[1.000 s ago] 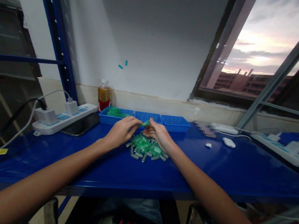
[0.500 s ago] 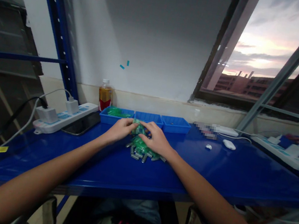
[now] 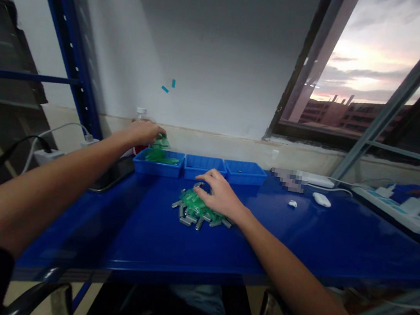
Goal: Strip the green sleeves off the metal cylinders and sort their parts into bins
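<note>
My left hand is raised over the left blue bin, its fingers closed on a crumpled green plastic bag. More green plastic lies inside that bin, just under the hand. At the middle of the table, my right hand hovers at the right side of a pile, thumb and fingers apart. The pile has translucent green bags on top, and several loose silver metal cylinders lie round its near edge. My right palm hides part of the pile.
A middle blue bin and a right blue bin stand in the row. Behind my left hand is a capped bottle. A dark phone, power strips and a white earbud case lie at the sides.
My left hand has moved from the pile up and left to above the left bin, carrying the green bag. My right hand has stayed by the pile. The view shifted slightly.
</note>
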The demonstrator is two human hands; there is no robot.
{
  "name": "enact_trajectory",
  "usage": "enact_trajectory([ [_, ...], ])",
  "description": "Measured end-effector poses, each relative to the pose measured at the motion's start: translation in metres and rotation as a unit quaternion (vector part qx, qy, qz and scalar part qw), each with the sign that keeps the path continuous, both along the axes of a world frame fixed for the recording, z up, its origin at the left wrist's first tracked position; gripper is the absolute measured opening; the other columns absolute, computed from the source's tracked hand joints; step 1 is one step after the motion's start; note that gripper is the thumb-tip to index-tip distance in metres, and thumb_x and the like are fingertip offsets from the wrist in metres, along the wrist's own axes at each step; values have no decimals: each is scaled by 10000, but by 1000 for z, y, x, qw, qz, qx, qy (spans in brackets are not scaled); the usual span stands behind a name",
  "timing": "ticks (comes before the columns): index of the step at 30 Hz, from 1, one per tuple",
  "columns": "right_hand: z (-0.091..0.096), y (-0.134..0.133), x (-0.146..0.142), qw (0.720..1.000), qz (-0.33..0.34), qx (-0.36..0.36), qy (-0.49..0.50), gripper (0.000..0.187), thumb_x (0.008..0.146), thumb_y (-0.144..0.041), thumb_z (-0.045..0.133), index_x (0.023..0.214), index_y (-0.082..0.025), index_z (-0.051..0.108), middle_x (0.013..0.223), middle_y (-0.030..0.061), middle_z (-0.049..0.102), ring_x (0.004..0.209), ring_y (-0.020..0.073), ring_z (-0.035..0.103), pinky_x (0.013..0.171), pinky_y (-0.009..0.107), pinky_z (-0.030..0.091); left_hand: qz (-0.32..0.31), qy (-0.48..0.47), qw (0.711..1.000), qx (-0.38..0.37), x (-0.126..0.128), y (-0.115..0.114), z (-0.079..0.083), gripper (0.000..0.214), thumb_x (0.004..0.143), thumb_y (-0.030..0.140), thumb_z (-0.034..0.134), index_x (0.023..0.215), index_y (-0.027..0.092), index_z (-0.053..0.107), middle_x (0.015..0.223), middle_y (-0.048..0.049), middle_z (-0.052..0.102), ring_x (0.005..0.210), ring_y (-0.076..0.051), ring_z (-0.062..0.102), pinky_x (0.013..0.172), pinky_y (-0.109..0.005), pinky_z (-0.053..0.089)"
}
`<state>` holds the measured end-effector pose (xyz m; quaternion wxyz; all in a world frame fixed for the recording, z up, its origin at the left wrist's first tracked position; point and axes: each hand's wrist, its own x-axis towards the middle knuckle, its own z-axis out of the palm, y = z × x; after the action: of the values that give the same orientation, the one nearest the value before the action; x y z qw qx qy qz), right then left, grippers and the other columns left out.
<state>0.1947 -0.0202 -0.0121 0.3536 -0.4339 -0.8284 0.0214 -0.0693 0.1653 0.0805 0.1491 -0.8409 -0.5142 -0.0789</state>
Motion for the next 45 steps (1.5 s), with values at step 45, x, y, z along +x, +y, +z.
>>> enact_trajectory([
  [45, -3, 6, 1, 999, 27, -31, -31, 431, 774, -150, 575, 1200, -187, 521, 1091, 81, 584, 973, 196, 505, 887, 372, 391, -185, -261, 945, 65, 55, -137, -71, 406, 891, 444, 384, 1084, 146, 580, 1015, -99, 641, 972, -234, 551, 883, -369, 407],
])
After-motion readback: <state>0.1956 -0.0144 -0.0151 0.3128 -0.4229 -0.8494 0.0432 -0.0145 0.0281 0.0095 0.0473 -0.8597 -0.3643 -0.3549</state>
